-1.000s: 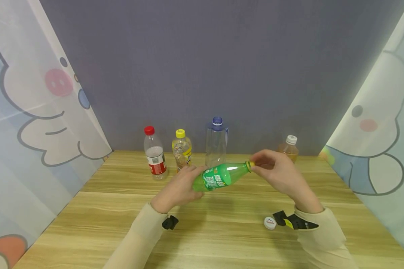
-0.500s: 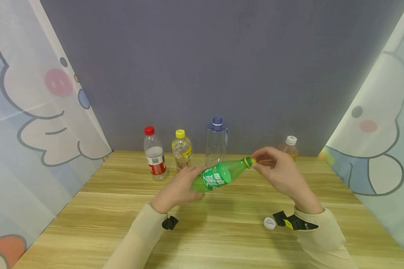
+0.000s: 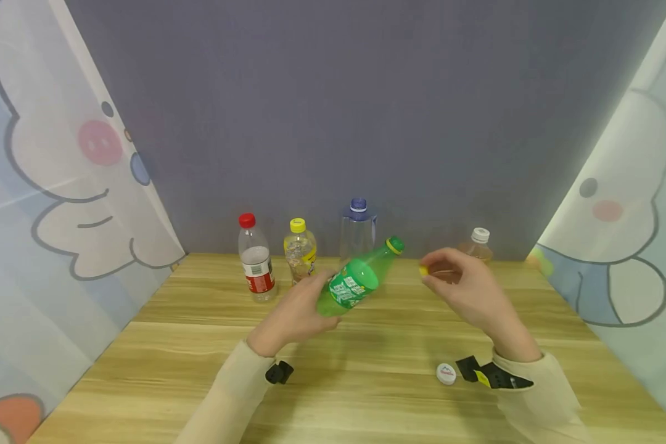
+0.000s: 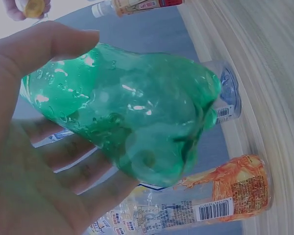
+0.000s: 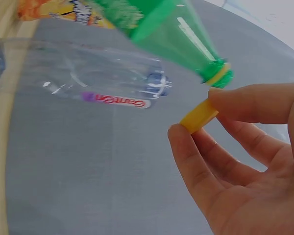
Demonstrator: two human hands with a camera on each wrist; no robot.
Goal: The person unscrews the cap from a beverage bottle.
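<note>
My left hand (image 3: 300, 308) grips the lower body of a green plastic bottle (image 3: 356, 282), tilted with its open neck up and to the right. In the left wrist view the bottle's base (image 4: 161, 147) shows, fingers on one side and thumb on the other. Between thumb and fingertips my right hand (image 3: 468, 290) pinches a yellow bottle cap (image 5: 200, 116). That cap is apart from the green neck, a short way off, as the right wrist view shows. A yellow ring stays round the neck.
Behind stand a red-capped bottle (image 3: 259, 271), a yellow-capped bottle (image 3: 301, 250), a clear bottle with a blue neck (image 3: 358, 231) and a white-capped bottle (image 3: 479, 243). A loose white cap (image 3: 446, 374) lies on the wooden table (image 3: 366, 394) near the right wrist.
The yellow cap has come off the green bottle and stays in my right hand. The bottle's neck has swung up and left, away from that hand.
</note>
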